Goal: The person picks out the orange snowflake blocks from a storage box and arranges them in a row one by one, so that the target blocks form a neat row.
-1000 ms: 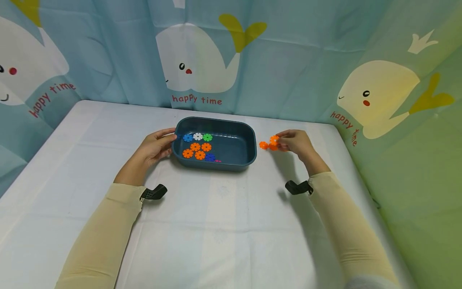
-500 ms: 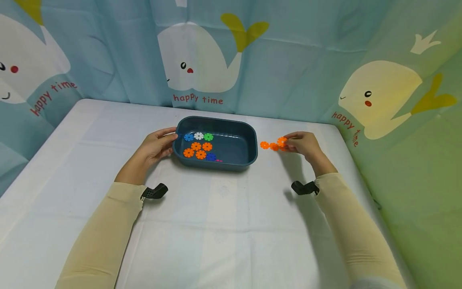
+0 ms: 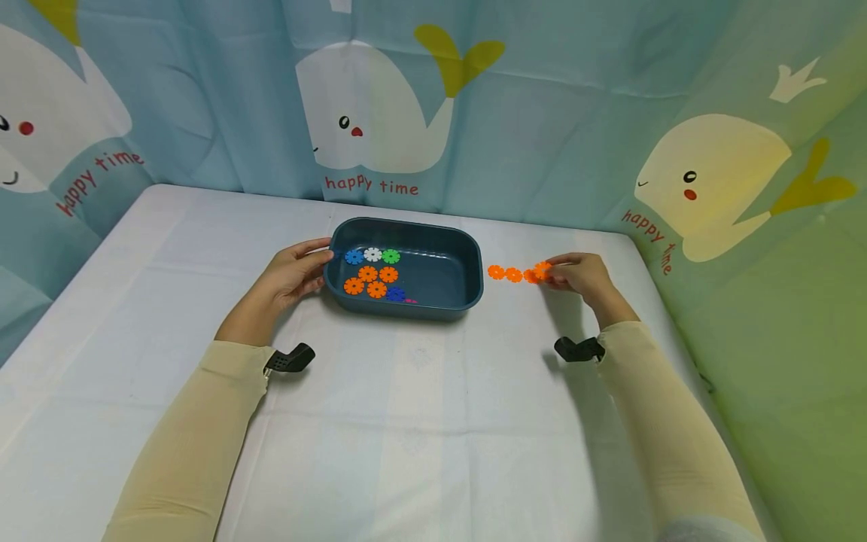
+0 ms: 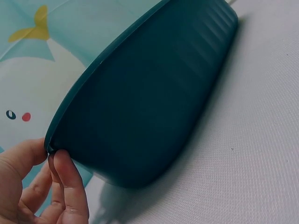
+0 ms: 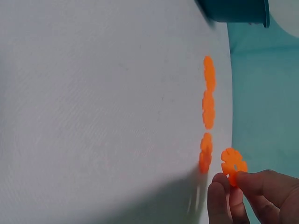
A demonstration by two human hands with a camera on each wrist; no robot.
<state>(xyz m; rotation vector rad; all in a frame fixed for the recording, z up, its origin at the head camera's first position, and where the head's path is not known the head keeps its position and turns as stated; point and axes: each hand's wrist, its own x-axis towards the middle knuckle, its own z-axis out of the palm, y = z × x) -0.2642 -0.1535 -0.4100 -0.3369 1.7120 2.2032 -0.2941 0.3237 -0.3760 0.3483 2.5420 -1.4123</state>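
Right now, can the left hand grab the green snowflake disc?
Probably yes: nothing covers the green snowflake disc in the open tray, though the left hand would likely have to release the tray first.

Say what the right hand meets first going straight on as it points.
Probably the nearest flat-lying orange disc on the table; but the right hand looks raised with its held disc, so it might pass above, toward the tray.

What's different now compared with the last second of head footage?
The right hand has shifted right, carrying its pinched orange disc from above the row of orange discs on the table to the row's right end. Nothing new was gripped or let go. The left hand still holds the tray's left end; the tray and discs inside look unchanged.
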